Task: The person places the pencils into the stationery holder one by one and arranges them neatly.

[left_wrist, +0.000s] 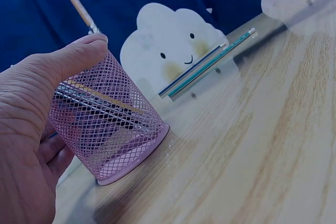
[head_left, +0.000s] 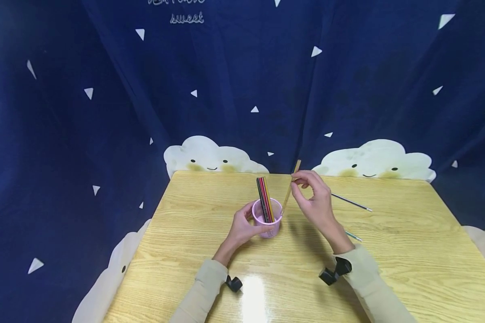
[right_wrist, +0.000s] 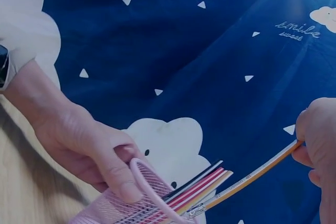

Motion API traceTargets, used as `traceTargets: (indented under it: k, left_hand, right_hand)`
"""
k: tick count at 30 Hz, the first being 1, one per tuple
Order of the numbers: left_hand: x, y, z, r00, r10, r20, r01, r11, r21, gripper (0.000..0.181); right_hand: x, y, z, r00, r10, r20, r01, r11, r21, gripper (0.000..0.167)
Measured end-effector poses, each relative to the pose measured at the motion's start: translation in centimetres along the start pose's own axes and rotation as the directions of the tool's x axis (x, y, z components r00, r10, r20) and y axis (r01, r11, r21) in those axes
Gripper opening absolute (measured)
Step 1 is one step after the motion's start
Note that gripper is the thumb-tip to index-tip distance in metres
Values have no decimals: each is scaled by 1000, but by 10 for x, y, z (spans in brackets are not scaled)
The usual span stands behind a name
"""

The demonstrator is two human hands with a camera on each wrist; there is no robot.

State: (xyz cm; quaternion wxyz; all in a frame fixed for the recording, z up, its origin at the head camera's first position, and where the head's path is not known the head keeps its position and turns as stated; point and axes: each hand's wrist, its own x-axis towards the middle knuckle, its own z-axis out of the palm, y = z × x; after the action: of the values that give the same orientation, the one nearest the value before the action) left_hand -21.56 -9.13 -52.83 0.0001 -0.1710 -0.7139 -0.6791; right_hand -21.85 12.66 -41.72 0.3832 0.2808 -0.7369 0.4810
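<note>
My left hand (head_left: 242, 226) grips a pink mesh pencil cup (left_wrist: 113, 119) by its side, thumb at the rim. Several pencils (head_left: 265, 199), dark, red and yellow, lean inside the cup. Between thumb and fingers, my right hand (head_left: 316, 197) pinches a yellow-orange pencil (head_left: 291, 188) near its upper end. In the head view that pencil slants down, its lower end at the cup's right rim. The right wrist view shows the same pencil (right_wrist: 252, 179) with its lower end by the cup's mouth; whether it touches the rim I cannot tell.
On the wooden table (head_left: 178, 251), a dark blue pencil (head_left: 351, 202) and a teal pencil (head_left: 353, 236) lie to the right, partly behind my right hand and arm. A navy curtain (head_left: 226, 80) with white clouds and triangles hangs behind the table's far edge.
</note>
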Motion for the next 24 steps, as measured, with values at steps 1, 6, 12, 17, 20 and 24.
traceTargets:
  k: [1,6,12,17,20,24]
  left_hand:
    - [0,0,0,1000,1,2,-1,1000,3,80]
    - [5,-21,1,1000,1,-3,-1,1000,11,83]
    - [7,-36,0,1000,9,-19,-9,1000,13,84]
    - [7,-36,-1,1000,8,-21,-8,1000,19,82]
    - [7,-36,-1,1000,10,-15,-10,1000,27,81]
    - [6,-35,-2,1000,12,-8,-11,999,41,82]
  right_hand:
    - [-1,2,2,1000,0,2,0,1000,6,26]
    - [-12,24,14,999,14,35,-15,1000,19,28]
    - [-20,43,24,992,31,124,-35,999,31,28]
    - [-24,46,31,974,57,221,-59,998,3,26]
    - [-28,48,36,964,62,259,-64,998,-2,25]
    - [-33,52,42,956,57,288,-59,998,0,26]
